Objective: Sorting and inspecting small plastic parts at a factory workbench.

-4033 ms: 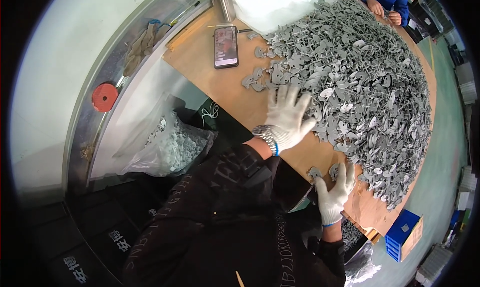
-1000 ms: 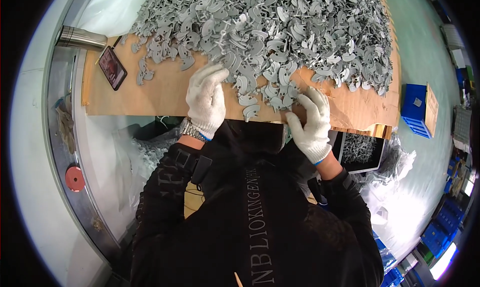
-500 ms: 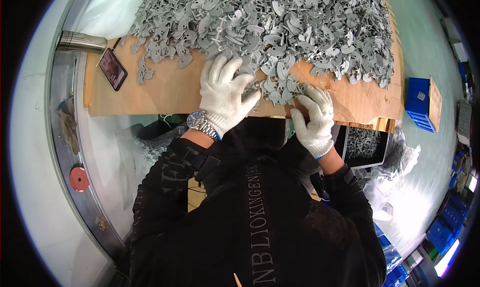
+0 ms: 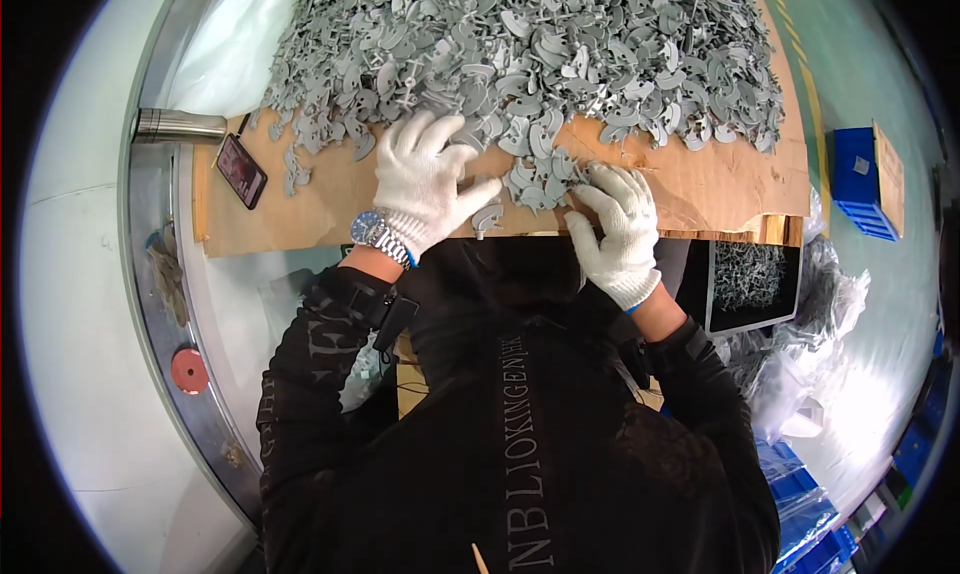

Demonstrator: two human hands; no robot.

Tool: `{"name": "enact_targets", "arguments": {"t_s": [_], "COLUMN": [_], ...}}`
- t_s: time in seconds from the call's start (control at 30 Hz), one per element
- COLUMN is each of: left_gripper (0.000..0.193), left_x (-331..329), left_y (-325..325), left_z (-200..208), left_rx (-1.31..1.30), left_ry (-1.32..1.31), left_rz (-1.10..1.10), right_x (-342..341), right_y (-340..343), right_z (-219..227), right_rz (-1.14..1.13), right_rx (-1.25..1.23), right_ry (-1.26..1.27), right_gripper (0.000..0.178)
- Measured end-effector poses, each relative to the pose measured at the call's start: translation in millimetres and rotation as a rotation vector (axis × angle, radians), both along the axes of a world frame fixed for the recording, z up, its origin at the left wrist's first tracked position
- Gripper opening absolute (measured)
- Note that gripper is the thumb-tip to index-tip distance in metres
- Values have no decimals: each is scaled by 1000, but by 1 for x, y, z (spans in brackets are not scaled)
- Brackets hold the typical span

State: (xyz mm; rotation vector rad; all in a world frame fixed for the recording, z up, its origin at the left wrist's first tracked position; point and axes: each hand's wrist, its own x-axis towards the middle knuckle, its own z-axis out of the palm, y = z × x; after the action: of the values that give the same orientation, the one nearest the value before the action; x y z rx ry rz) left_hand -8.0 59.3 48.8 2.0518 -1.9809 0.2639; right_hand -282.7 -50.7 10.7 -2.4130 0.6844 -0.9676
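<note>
A large heap of grey curved parts with short pins (image 4: 530,54) covers the far side of the brown board (image 4: 320,199). My left hand (image 4: 425,174), in a white knit glove, lies at the heap's near edge, fingers spread and thumb apart. Just below its thumb, one loose grey part (image 4: 487,220) rests near the board's front edge. Between my hands sits a small cluster of the same grey parts (image 4: 540,182). My right hand (image 4: 618,229), gloved likewise, touches that cluster's right side with its fingertips; its thumb stands away from the fingers.
At the board's left lie a phone (image 4: 242,172) and a metal flask (image 4: 180,125). Below the right front edge is a black tray of small metal pieces (image 4: 752,286), beside clear plastic bags (image 4: 810,324). A blue bin (image 4: 862,184) stands farther right.
My left hand has moved a little left, away from the small cluster, and a loose part now shows below its thumb. My right hand stays beside the cluster. The whole view has shifted slightly.
</note>
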Motion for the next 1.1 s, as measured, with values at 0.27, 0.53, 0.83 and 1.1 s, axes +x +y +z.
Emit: {"name": "enact_targets", "arguments": {"t_s": [0.27, 0.53, 0.83, 1.1], "left_gripper": [45, 42, 34, 23], "left_x": [-9, -36, -27, -5], "left_y": [6, 9, 0, 0], "left_z": [0, 11, 7, 6], "left_rx": [6, 118, 102, -143], "left_ry": [32, 57, 28, -37], "left_rz": [78, 103, -32, -43], "right_x": [-2, -1, -2, 0], "right_y": [2, 2, 1, 1], "right_z": [-1, -4, -4, 2], "right_rz": [5, -9, -16, 10], "right_rx": [7, -1, -5, 28], "right_ry": [-13, -18, -19, -115], "right_gripper": [38, 34, 31, 31]}}
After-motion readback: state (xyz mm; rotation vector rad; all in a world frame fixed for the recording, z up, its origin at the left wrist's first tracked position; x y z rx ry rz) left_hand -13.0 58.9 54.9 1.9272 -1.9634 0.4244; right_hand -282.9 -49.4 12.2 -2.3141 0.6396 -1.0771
